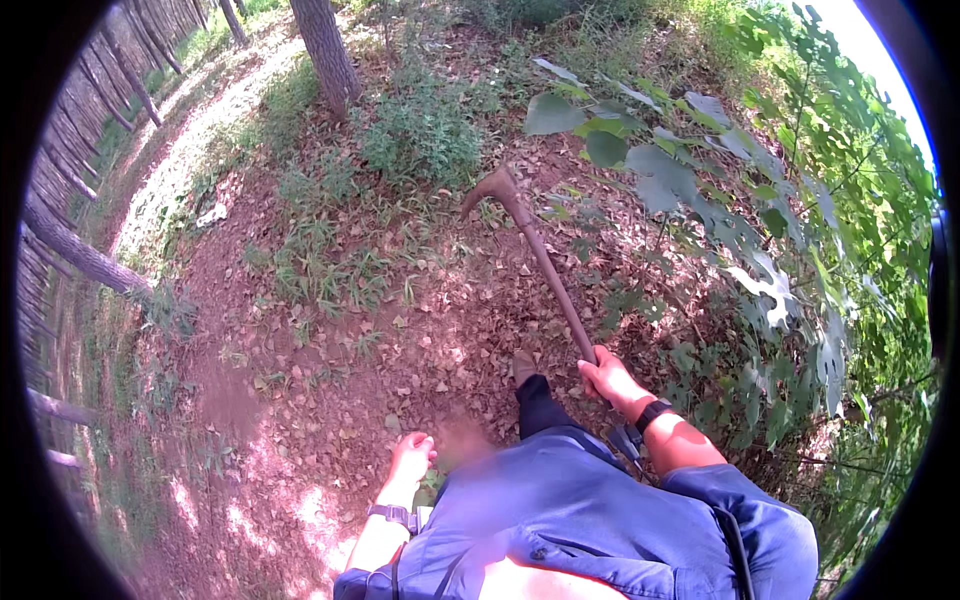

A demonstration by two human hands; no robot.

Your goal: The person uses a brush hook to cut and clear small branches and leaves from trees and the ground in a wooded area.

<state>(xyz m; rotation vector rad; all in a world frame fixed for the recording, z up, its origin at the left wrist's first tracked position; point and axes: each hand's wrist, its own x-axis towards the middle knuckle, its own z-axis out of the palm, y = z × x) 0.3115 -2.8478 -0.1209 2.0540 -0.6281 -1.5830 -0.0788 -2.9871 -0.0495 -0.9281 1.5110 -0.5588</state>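
My right hand (pixel 606 378) is wrapped round the brown shaft of a hoe (pixel 553 272), near its lower end. The shaft slants up and to the left, away from me. At its far end the rusty-brown curved head (pixel 492 188) points left and down, over leaf-strewn ground beside low green plants. My left hand (pixel 411 458) hangs low in front of my body, left of my shirt. Its fingers are curled closed, and nothing shows in them. A dark band sits on each wrist.
A leafy shrub (pixel 760 200) with broad lobed leaves crowds the right side. One tree trunk (pixel 326 55) rises at the far left of centre, and several more stand along the left edge. Dry leaves (pixel 440 345) cover reddish soil. My shoe (pixel 523 367) shows ahead of my body.
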